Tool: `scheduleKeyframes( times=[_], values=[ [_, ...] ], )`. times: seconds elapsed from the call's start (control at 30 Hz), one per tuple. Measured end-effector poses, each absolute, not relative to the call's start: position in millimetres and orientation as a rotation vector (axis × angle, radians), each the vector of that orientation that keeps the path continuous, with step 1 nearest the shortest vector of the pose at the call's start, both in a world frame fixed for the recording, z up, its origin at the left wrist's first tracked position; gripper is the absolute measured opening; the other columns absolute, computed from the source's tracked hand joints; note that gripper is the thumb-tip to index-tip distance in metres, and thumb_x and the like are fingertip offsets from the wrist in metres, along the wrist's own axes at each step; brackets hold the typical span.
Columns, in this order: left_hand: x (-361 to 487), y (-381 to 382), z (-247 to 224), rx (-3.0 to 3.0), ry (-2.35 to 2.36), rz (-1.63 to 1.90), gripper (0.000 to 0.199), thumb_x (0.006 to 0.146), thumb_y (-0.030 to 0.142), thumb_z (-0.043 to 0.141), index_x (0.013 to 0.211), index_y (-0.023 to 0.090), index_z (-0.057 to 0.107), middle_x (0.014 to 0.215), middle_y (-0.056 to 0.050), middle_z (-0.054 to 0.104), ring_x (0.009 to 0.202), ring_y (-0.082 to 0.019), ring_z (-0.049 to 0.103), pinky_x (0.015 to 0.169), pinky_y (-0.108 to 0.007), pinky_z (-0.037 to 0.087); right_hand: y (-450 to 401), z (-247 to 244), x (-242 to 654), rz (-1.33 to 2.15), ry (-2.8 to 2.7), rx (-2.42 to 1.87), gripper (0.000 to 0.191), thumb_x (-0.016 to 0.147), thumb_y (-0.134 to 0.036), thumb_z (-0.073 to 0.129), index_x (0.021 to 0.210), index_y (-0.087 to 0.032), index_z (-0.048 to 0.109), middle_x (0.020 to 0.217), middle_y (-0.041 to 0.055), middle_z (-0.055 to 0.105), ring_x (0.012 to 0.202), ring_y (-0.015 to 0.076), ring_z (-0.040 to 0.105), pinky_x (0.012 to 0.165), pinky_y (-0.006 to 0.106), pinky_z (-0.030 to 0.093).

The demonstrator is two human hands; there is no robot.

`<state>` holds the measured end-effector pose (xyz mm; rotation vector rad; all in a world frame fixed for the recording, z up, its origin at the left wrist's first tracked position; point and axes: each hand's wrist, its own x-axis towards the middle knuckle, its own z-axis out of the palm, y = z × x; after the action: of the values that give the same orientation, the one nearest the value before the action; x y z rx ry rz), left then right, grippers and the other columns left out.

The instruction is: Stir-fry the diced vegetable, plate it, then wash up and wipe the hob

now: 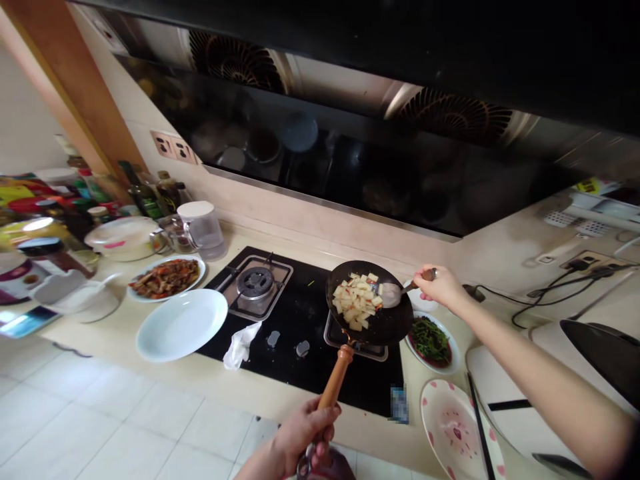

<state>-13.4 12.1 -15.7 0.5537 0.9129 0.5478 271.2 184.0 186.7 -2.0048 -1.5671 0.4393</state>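
Observation:
My left hand point(309, 432) is wrapped round the wooden handle of a dark wok point(395, 328), which sits over the right burner of the black gas stove point(295, 373). Inside the wok lie pale diced pieces of food point(356, 301) with some reddish bits. My right hand point(441, 288) grips the handle of a spatula point(391, 295), whose metal blade is in the wok at the right side of the pieces. Left of the stove, a white oval plate point(183, 325) with nothing on it overlaps the stove's edge.
A plate of cooked meat point(165, 279) and a lidded plastic jug point(204, 230) stand left. Right of the wok are a plate of greens point(431, 341) and a patterned bowl point(450, 433) with chopsticks point(480, 427). A crumpled tissue point(242, 345) lies on the stove's front edge. A range hood point(320, 160) hangs above.

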Motion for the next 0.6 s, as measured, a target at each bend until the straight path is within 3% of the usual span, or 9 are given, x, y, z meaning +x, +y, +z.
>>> scheduleKeyframes(
  times=[0.2, 0.4, 0.6],
  values=[
    [-12, 12, -17, 0.556, 0.971, 0.555, 0.044, 0.064, 0.046, 0.071, 0.088, 0.018, 0.048, 0.052, 0.005, 0.054, 0.031, -0.005, 0.040, 0.027, -0.016, 0.026, 167, 175, 266, 0.677, -1.644, -1.716, 0.015, 0.078, -0.032, 0.057, 0.080, -0.018, 0.063, 0.054, -0.0003, 0.062, 0.051, 0.0156, 0.063, 0.051, 0.024, 0.051],
    [-12, 12, -16, 0.562, 0.958, 0.551, 0.044, 0.064, 0.046, 0.072, 0.089, 0.019, 0.048, 0.053, 0.005, 0.053, 0.033, -0.006, 0.041, 0.027, -0.015, 0.026, 138, 150, 266, -0.021, -2.328, -1.379, 0.022, 0.087, -0.029, 0.048, 0.094, -0.022, 0.068, 0.081, 0.0043, 0.067, 0.068, 0.0148, 0.061, 0.066, 0.026, 0.048],
    [-10, 12, -16, 0.559, 0.992, 0.550, 0.047, 0.062, 0.048, 0.073, 0.088, 0.019, 0.048, 0.052, 0.006, 0.053, 0.032, -0.005, 0.040, 0.027, -0.015, 0.027, 91, 86, 258, -0.112, -2.640, -1.046, 0.025, 0.091, -0.018, 0.045, 0.106, -0.021, 0.065, 0.081, 0.0033, 0.060, 0.064, 0.0109, 0.058, 0.060, 0.020, 0.045]
  ],
)
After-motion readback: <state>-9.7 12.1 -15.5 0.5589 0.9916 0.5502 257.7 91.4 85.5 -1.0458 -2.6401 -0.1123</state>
